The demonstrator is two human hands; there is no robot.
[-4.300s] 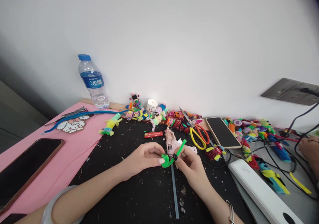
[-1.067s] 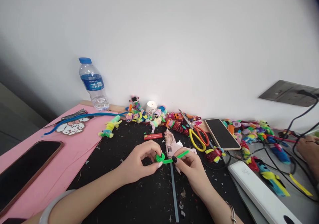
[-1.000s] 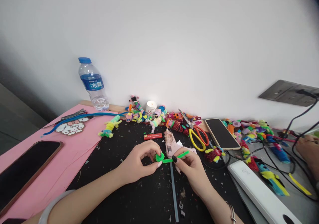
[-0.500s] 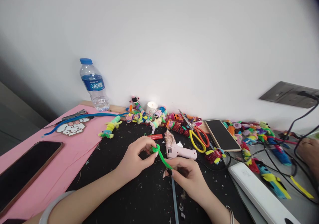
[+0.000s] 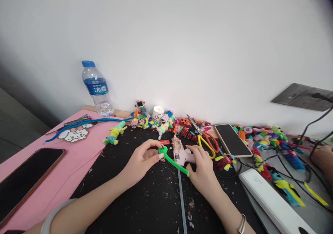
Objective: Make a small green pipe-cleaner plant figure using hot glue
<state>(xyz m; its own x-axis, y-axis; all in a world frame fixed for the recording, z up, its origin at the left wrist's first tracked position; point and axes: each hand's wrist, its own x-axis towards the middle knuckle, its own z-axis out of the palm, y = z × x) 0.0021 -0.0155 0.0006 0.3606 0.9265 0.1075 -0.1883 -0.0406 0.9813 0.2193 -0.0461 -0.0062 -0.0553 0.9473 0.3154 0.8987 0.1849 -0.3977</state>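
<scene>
My left hand (image 5: 142, 159) pinches the coiled end of a green pipe cleaner (image 5: 171, 160) between thumb and fingers, just above the black mat (image 5: 145, 206). The straight tail of the pipe cleaner runs down to the right and ends by the thumb of my right hand (image 5: 202, 168). That hand rests on the pink glue gun (image 5: 180, 153), its fingers curled over the handle. The gun's crusted nozzle points away from me. A clear glue stick (image 5: 182, 202) lies on the mat below the gun.
Along the wall stand a water bottle (image 5: 96, 88), a lit candle (image 5: 158, 111) and several pipe-cleaner figures (image 5: 145, 119). Scissors (image 5: 206, 140) and a phone (image 5: 232, 139) lie right of the gun, a white power strip (image 5: 270, 199) and cables farther right. Another phone (image 5: 26, 176) lies on pink paper. Another person's hand (image 5: 322, 157) is at the right edge.
My right hand let go of the pipe cleaner's tail and moved up onto the glue gun. My left hand lifted the green coil slightly away from me.
</scene>
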